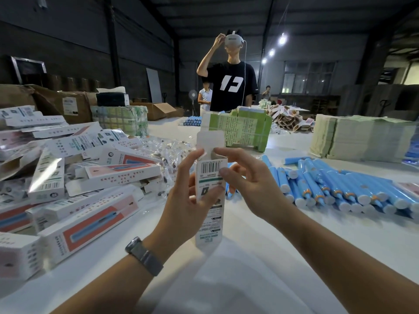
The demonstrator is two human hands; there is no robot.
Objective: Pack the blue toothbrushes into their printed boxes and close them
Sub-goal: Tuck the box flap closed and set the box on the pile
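Observation:
I hold one printed box (pixel 209 214) upright above the white table (pixel 260 257), barcode side toward me. My left hand (pixel 188 200) grips its left edge, fingers curled behind it. My right hand (pixel 244 177) pinches the upper right edge, forefinger at the top opening and thumb by the barcode. The box's top flap (pixel 209 138) stands up, unfolded. Whether a toothbrush is inside cannot be seen. Several blue toothbrushes (pixel 340 189) lie in a heap on the table to the right.
A pile of printed boxes (pixel 68 177) covers the table's left side, with clear plastic bags (pixel 167 148) behind it. Stacks of green flat cartons (pixel 240 130) and paper (pixel 358 137) stand at the back. A person in a black shirt (pixel 231 85) stands across the table.

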